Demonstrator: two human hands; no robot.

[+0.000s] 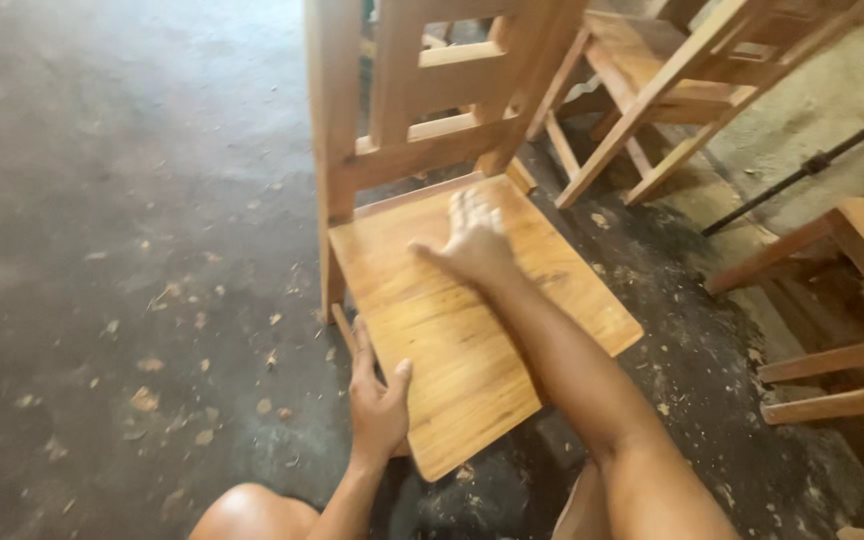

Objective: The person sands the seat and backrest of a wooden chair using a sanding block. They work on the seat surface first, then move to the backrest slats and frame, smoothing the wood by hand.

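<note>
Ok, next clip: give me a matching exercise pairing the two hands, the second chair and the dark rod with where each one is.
Things:
1. left hand
2. right hand
3. second chair
4. dark rod

Places:
A. lying flat on top of the chair seat
B. slanting along the ground at the right
C. gripping the seat's near left edge
D. tipped over behind, at the top right

Pairs: 1-C, 2-A, 3-D, 4-B
</note>
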